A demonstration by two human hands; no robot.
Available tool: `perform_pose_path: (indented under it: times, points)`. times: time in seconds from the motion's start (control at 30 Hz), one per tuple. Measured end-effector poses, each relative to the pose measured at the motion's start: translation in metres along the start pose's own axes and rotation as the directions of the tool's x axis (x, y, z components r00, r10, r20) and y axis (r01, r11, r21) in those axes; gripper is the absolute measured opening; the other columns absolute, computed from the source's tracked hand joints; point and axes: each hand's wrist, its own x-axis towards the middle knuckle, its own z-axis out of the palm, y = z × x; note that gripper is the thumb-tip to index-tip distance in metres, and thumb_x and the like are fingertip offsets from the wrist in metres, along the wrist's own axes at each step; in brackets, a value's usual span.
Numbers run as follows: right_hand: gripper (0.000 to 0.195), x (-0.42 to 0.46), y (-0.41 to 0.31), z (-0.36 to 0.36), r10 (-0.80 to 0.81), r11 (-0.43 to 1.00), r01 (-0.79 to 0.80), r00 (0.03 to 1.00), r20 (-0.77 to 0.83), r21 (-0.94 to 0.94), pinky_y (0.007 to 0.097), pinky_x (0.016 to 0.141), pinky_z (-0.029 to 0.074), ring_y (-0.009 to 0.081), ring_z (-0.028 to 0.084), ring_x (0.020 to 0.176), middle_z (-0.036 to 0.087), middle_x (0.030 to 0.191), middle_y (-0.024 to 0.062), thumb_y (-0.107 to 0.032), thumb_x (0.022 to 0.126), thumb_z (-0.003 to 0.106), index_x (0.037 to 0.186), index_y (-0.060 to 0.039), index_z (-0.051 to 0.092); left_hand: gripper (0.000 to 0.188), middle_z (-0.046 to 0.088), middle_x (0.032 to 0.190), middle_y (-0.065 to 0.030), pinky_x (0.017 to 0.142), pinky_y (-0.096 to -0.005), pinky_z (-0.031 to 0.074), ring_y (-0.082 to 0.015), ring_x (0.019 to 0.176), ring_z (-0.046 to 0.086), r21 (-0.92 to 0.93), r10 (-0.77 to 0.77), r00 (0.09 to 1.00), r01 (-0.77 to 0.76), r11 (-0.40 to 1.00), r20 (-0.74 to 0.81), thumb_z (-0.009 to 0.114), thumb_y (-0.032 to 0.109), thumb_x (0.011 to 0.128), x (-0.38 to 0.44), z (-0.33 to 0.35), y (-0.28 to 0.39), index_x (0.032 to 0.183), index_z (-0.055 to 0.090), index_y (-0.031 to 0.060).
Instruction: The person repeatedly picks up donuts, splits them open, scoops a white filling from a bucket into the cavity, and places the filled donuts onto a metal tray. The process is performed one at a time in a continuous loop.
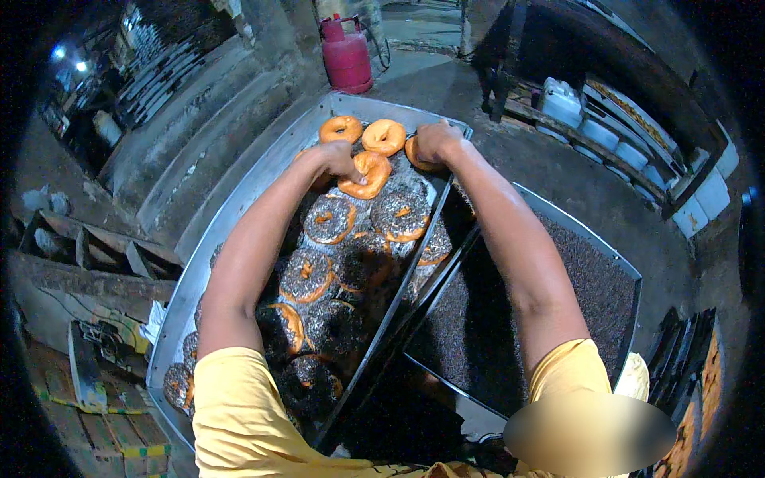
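Observation:
My left hand [339, 162] grips a plain golden ring doughnut [376, 173], its thumb over the ring near the hole. At the far right corner of a deep metal tray [239, 197], my right hand [439, 142] is closed on another plain doughnut [418, 156], partly hidden under the fingers. Two more plain rings, one left [340, 128] and one right [383, 137], lie just beyond my hands. Nearer me, the tray holds several doughnuts coated in dark sprinkles, such as a large one [400, 215]. My arms and shadows cover part of them.
Right of the doughnuts stands a metal tray of dark sprinkles [574, 287], under my right arm. A red gas cylinder [346, 57] stands on the floor beyond. White plastic containers [562, 101] sit on a rack at right. Concrete steps [209, 119] rise at left, above wooden framing [89, 269].

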Motion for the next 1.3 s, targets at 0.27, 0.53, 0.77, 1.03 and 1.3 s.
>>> perform_pose_path:
  times: [0.27, 0.53, 0.77, 1.03, 1.3]
  points:
    - [0.051, -0.048, 0.006, -0.031, 0.261, 0.896, -0.033, 0.846, -0.466, 0.442, 0.0479, 0.089, 0.049, 0.0382, 0.058, 0.112, 0.065, 0.108, 0.0196, -0.033, 0.074, 0.074, 0.113, -0.0040, 0.060, 0.046, 0.068, 0.098, -0.0174, 0.074, -0.0388, 0.057, -0.0272, 0.091, 0.068, -0.728, -0.177, 0.894, -0.205, 0.655, -0.412, 0.078, 0.020, 0.072, -0.028, -0.019, 0.034, 0.106, 0.062, -0.0075]
    - [0.038, -0.177, 0.044, -0.096, 0.350, 0.622, 0.381, 0.645, -0.679, 0.683, 0.0338, 0.067, 0.048, 0.0176, 0.054, 0.073, 0.057, 0.078, 0.0072, -0.037, 0.083, 0.071, 0.087, -0.0054, 0.049, 0.039, 0.057, 0.122, -0.0170, 0.083, -0.0508, 0.057, -0.0310, 0.101, 0.066, -0.872, 0.307, 0.833, -0.359, -0.333, -0.460, 0.049, 0.035, 0.099, -0.082, -0.061, 0.206, 0.123, 0.050, 0.0038]
    - [0.077, -0.395, 0.175, -0.096, 0.361, 0.306, 0.341, 0.822, -0.440, 0.889, 0.0280, 0.069, 0.050, 0.0175, 0.059, 0.095, 0.062, 0.108, 0.0123, -0.041, 0.072, 0.083, 0.131, -0.0034, 0.051, 0.047, 0.061, 0.119, -0.0065, 0.078, -0.0333, 0.056, -0.0186, 0.099, 0.065, -0.929, 0.614, 0.726, -0.368, -0.034, -0.310, 0.062, 0.033, 0.093, -0.113, -0.017, 0.372, 0.133, 0.046, 0.0122]
    - [0.059, -0.713, 0.283, 0.086, 0.705, 0.662, -0.607, 0.704, -0.090, 0.441, 0.0410, 0.081, 0.050, 0.0315, 0.063, 0.095, 0.063, 0.106, 0.0191, -0.023, 0.067, 0.073, 0.121, -0.0059, 0.058, 0.072, 0.058, 0.121, -0.0113, 0.073, -0.0359, 0.056, -0.0191, 0.099, 0.063, -0.826, 0.872, 0.479, -0.530, 0.190, -0.107, 0.076, 0.024, 0.081, -0.201, 0.121, 0.575, 0.144, 0.041, 0.0176]
    - [0.040, -0.765, 0.256, 0.168, 0.780, 0.561, -0.745, 0.622, 0.072, 0.362, 0.0420, 0.079, 0.051, 0.0380, 0.064, 0.088, 0.066, 0.097, 0.0200, -0.018, 0.066, 0.071, 0.104, -0.0069, 0.067, 0.068, 0.059, 0.116, -0.0251, 0.094, -0.0426, 0.049, -0.0397, 0.108, 0.059, -0.178, 0.972, 0.228, -0.960, 0.216, -0.053, 0.079, 0.028, 0.068, -0.212, 0.254, 0.666, 0.131, 0.056, 0.0120]
